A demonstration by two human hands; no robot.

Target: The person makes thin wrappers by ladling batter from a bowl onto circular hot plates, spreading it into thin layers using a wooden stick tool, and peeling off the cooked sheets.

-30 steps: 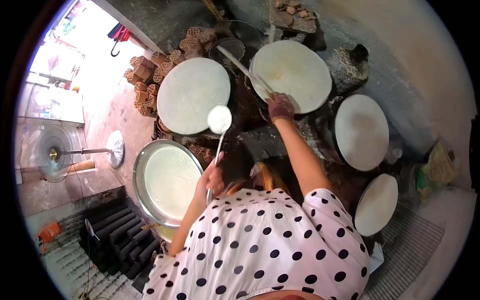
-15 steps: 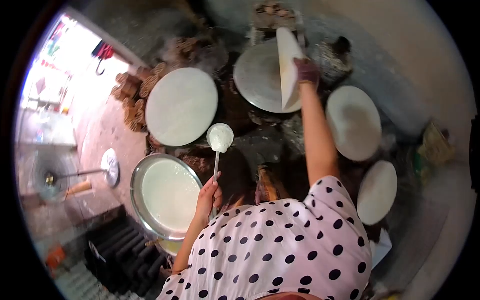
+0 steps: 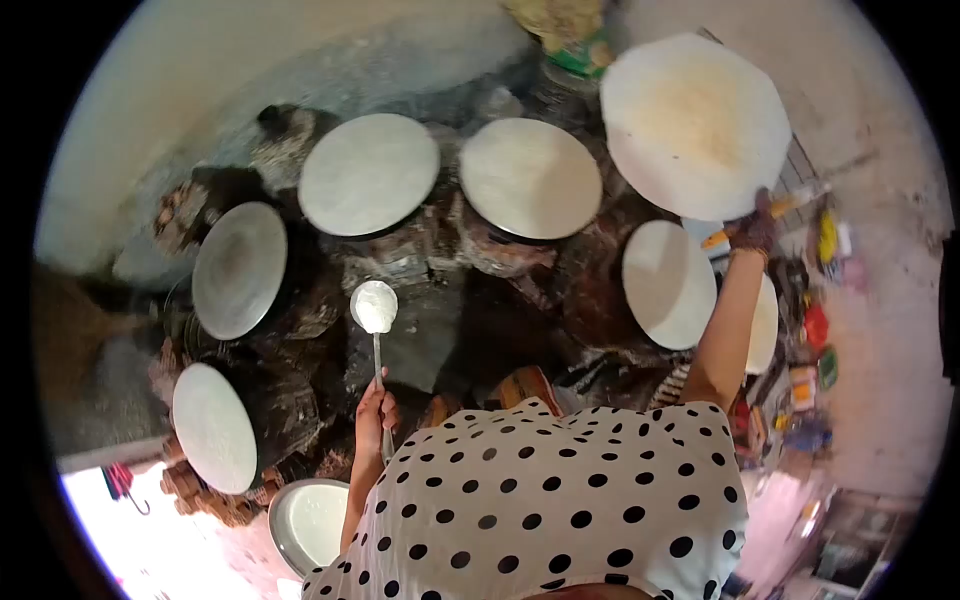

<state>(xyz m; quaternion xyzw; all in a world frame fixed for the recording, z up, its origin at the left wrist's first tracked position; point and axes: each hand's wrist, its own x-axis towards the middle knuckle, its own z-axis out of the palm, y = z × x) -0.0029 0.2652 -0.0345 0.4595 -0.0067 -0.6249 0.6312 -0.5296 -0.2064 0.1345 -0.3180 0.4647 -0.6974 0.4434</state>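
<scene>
My left hand is wrapped round the handle of a ladle whose bowl is full of white batter. At the upper right, my right hand, in a dark purple glove, grips a flat wooden stick and is at the lower edge of a large round white sheet with a browned middle. A bare grey round pan stands at the left. White-covered round pans stand in an arc round me. Below my left hand is a metal basin of white batter.
More white-covered pans rest on dark stoves. Hollow clay briquettes lie at the lower left. Against the right wall are small coloured items. A yellow-green bag is at the top.
The view has swung to the right. My right hand has lifted the round sheet off its pan, which is now bare, and carried it rightward. My left hand still holds the full ladle.
</scene>
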